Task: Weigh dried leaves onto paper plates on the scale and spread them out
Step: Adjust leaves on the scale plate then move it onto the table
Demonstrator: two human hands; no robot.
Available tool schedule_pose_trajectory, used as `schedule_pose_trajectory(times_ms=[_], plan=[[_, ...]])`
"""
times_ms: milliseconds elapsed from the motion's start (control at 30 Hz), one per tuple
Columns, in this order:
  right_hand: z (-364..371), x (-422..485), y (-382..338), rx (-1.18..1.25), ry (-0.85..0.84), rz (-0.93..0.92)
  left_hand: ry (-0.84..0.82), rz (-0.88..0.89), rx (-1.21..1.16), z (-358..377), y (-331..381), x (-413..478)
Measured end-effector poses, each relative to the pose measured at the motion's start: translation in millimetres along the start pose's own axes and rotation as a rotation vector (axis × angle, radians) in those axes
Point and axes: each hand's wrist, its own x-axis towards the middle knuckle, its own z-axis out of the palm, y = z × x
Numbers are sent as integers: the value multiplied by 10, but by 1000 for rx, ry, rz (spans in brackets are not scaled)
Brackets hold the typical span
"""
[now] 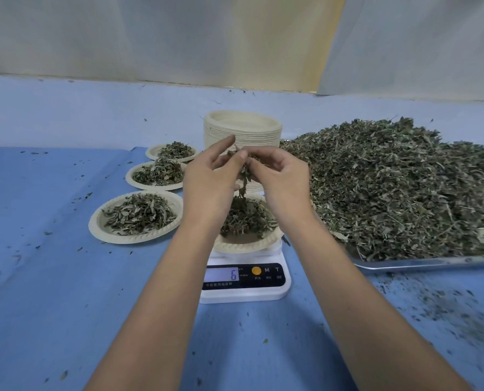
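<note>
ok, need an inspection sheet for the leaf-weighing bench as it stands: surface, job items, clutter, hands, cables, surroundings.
surface: blue cloth covers the table, creased at left.
job's things: white digital kitchen scale reads 6; the round beige paper plate on it holds dried green leaves; three filled plates in a row at left; tall stack of empty plates behind the scale; silver metal tray at right carries a big leaf heap.
clutter: leaf crumbs scattered on the cloth, thickest near right.
grippers: left hand and right hand meet above the scale plate, both pinching one leaf clump.
cables: nothing seen.
surroundings: pale sheeting behind the table.
</note>
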Motion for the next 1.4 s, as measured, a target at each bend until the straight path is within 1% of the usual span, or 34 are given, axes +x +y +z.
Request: schedule_pose_trajectory(times_ms=[133,200,267,333,400,467,500,600,667,767,833,900,967,1033,1067,1133,1267,1400], plan=[[13,1,3,77,-91,20,64,46,94,0,-36,14],[2,6,-2,77,-112,25,113,57,102,-5,-44,28],[-12,15,-9,48,-88,31,162,59,113,-15,-52,46],[-34,32,-1,8,-24,40,201,56,104,-30,-54,55],[-69,52,21,-43,36,45,234,55,62,-51,-55,71],[-105,52,59,-115,48,62,253,49,-9,-70,-41,85],[-116,43,81,-153,26,77,258,50,-35,-76,-32,93],[-115,9,137,-303,-120,127,244,47,-67,-77,-13,101],[-108,6,146,-357,-152,130,217,32,-105,-65,-1,86],[-125,35,107,-302,-86,111,199,8,-146,-48,17,67],[-137,50,53,-199,-64,119,192,-6,-175,-39,34,62],[-133,48,-25,-37,-128,165,164,-24,-217,-30,62,56],[-124,36,-99,78,-255,215,127,-39,-275,-19,93,45],[-114,24,-139,51,-350,210,120,-43,-304,-17,116,44],[-104,17,-147,13,-370,188,125,-45,-308,-22,124,48],[-79,8,-136,-27,-358,138,137,-55,-328,-27,138,52],[-63,4,-81,-118,-270,70,150,-55,-357,-29,139,55],[-107,27,-20,-196,-170,61,176,-54,-369,-48,135,71]])
